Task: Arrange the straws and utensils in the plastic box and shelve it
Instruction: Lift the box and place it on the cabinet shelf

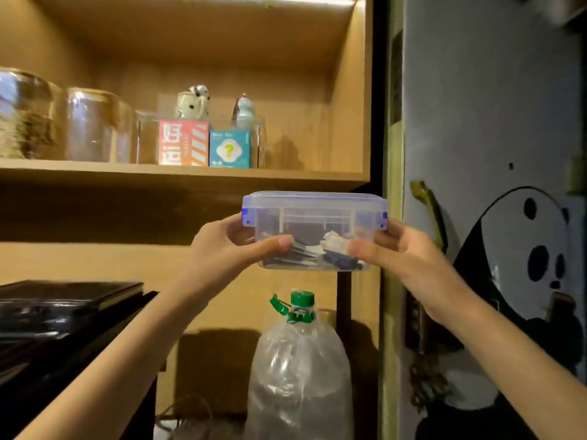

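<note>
A clear plastic box (313, 217) with a closed lid and blue side latches is held up in the air just below the front edge of a wooden shelf (178, 174). Wrapped straws and utensils (317, 254) lie in its bottom. My left hand (228, 246) grips the box's left end, thumb across the front wall. My right hand (394, 249) grips the right end the same way. The shelf has bare room at its right side, above the box.
On the shelf stand glass jars (89, 125), a red carton (182, 142) and a teal carton (229, 149) with small figurines on top. A large plastic bottle (298, 369) with a green cap stands below. A black appliance (63, 312) sits lower left; a panda wall (527, 249) is right.
</note>
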